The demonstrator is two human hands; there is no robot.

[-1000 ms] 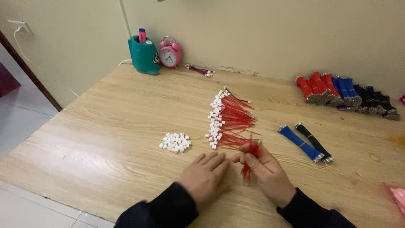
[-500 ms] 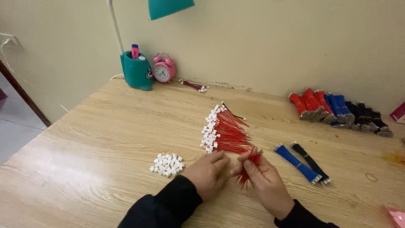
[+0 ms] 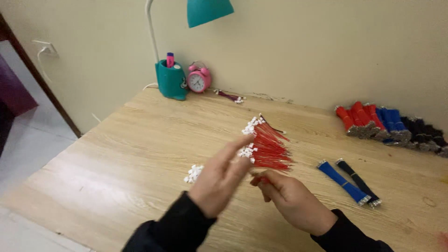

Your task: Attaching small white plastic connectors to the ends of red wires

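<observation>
Desk (image 3: 116, 158): left hand (image 3: 219, 179) now raised.

Place: a home desk used for small piecework.
Desk: a wooden table (image 3: 116, 163) against a plain cream wall (image 3: 298, 51).
Homely things: a teal lamp (image 3: 209, 10), a pen holder (image 3: 171, 80), a pink alarm clock (image 3: 199, 78).
Work stock: red wires (image 3: 270, 147), white connectors (image 3: 193, 173), bundled wires (image 3: 389, 122).
Floor: pale tiles (image 3: 32, 144).

The left hand (image 3: 219, 179) was motion-blurred and hid part of the white connector pile (image 3: 192, 173) at nine o'clock.
</observation>
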